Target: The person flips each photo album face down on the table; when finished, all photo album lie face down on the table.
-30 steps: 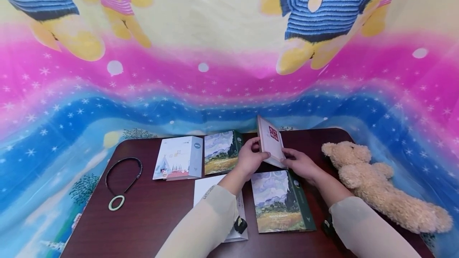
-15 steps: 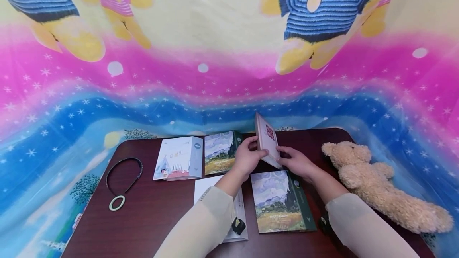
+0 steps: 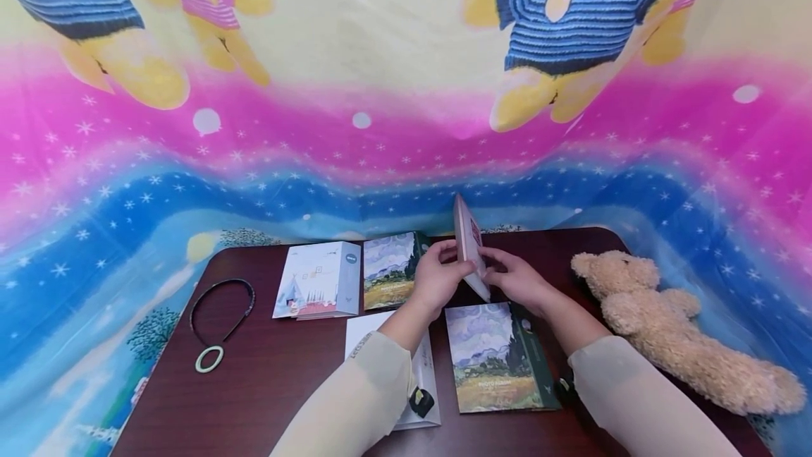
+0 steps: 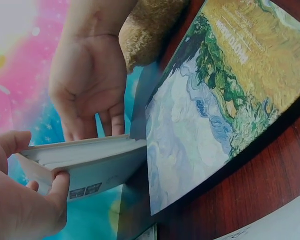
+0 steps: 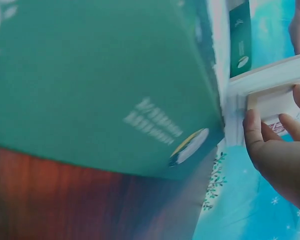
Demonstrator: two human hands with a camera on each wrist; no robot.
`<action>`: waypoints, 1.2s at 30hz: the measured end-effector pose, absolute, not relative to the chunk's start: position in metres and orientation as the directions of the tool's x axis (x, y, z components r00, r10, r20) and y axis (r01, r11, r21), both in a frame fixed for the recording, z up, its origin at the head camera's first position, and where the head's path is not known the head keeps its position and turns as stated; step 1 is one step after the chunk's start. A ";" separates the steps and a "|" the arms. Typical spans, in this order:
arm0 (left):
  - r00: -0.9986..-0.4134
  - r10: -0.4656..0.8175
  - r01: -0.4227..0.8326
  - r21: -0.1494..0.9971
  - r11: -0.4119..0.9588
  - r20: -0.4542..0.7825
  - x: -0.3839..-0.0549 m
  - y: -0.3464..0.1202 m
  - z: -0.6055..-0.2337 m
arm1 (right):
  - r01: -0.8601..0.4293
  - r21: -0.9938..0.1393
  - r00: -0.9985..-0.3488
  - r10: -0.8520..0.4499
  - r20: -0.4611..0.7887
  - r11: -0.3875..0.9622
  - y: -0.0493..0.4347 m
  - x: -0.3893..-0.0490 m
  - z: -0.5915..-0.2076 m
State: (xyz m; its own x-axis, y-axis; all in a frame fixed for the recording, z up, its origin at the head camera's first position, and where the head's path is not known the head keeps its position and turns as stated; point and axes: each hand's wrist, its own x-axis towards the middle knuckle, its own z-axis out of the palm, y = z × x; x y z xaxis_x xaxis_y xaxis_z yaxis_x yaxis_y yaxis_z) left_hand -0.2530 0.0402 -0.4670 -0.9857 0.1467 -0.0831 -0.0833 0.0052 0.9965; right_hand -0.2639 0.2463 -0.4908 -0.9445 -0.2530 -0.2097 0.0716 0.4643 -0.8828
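A white album with a red square emblem stands on edge between both hands, seen nearly spine-on from the head. My left hand grips its left side, thumb towards me; in the left wrist view that thumb and the fingers pinch its page edge. On the other side, my right hand holds the cover, and the right wrist view shows its fingertips curled against the album. Just in front lies a photo album with a painted landscape and green spine.
Left of the hands lie another landscape album and a pale album with a tent drawing. A white album is partly under the left forearm. A headband lies far left, a teddy bear far right.
The held album has turned, so its emblem cover now faces more to the right and shows narrower. My right hand has moved slightly left with it.
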 end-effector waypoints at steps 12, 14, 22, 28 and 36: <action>-0.966 0.242 -0.120 0.986 -0.114 -0.090 -0.253 0.039 -0.465 | 0.038 -0.955 -0.957 -0.265 -0.120 0.294 0.237 -0.266 -0.472; -0.962 0.259 -0.124 0.985 -0.118 -0.090 -0.253 0.038 -0.464 | 0.022 -0.964 -0.955 -0.279 -0.098 0.265 0.237 -0.266 -0.469; -0.951 0.296 -0.131 0.983 -0.129 -0.088 -0.253 0.036 -0.467 | -0.007 -0.980 -0.952 -0.301 -0.054 0.199 0.238 -0.265 -0.460; -0.949 0.306 -0.106 0.990 -0.097 -0.071 -0.252 0.035 -0.467 | -0.003 -0.984 -0.949 -0.311 -0.055 0.181 0.240 -0.265 -0.457; -0.947 0.316 -0.078 0.994 -0.080 -0.048 -0.253 0.035 -0.468 | -0.047 -0.990 -0.939 -0.345 -0.003 0.135 0.243 -0.265 -0.456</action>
